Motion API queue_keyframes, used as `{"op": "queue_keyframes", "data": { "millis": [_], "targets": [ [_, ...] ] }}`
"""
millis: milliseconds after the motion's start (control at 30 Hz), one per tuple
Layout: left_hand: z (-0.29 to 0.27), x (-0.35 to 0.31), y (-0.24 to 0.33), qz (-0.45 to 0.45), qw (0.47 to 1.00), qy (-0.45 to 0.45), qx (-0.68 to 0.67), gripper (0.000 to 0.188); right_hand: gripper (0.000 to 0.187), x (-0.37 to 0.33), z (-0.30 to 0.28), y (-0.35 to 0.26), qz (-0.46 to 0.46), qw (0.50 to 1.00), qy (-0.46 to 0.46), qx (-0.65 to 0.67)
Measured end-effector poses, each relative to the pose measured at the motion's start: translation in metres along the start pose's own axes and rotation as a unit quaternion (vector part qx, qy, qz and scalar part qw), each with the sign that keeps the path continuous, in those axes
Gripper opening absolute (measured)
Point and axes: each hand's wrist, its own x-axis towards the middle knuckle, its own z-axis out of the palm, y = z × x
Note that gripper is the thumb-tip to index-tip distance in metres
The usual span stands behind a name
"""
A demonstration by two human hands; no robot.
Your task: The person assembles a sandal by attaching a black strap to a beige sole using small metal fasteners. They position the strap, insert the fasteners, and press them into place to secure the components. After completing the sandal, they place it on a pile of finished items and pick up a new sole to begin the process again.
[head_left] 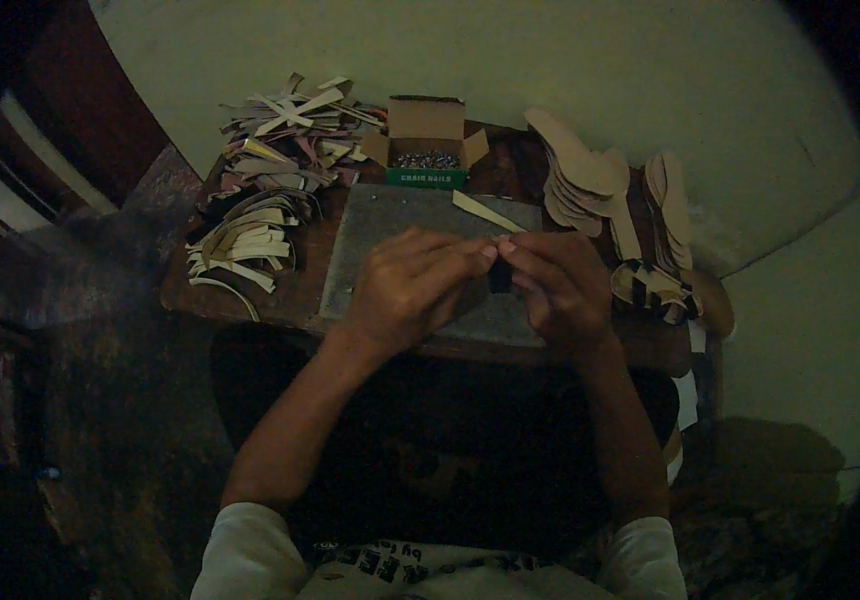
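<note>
My left hand (415,285) and my right hand (558,285) meet over a grey slab (365,225), fingertips pinched together. A small dark piece (499,275), perhaps a strap, hangs between them from the pinch; its upper end is hidden by my fingers. Just beyond the fingertips lies a pale tapered strip (487,212) on the slab. Behind the slab stands an open green cardboard box (426,178) with its flaps up, holding many small shiny nails (428,160).
Left on the wooden table (295,290) are heaps of cut strips (295,130) and a bundle of curved pale strips (245,235). To the right lie stacked tan insoles (575,165), more insoles (665,200) and dark-strapped sandal pieces (655,290). A wall (640,60) rises behind.
</note>
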Motion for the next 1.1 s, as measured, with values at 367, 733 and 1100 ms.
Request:
{"op": "queue_keyframes", "data": {
  "millis": [367, 733, 1100],
  "targets": [
    [0.006, -0.002, 0.004, 0.017, 0.999, 0.047, 0.01, 0.014, 0.034, -0.002, 0.004, 0.0, -0.059, 0.996, 0.056, -0.021],
    [0.013, -0.004, 0.008, 0.031, 0.995, 0.091, 0.008, 0.012, 0.021, -0.002, 0.002, 0.0, -0.073, 0.993, 0.073, -0.049],
    [0.014, -0.006, 0.011, 0.024, 0.995, 0.095, -0.005, 0.012, 0.015, -0.003, 0.001, -0.002, -0.074, 0.992, 0.083, -0.051]
  ]
}}
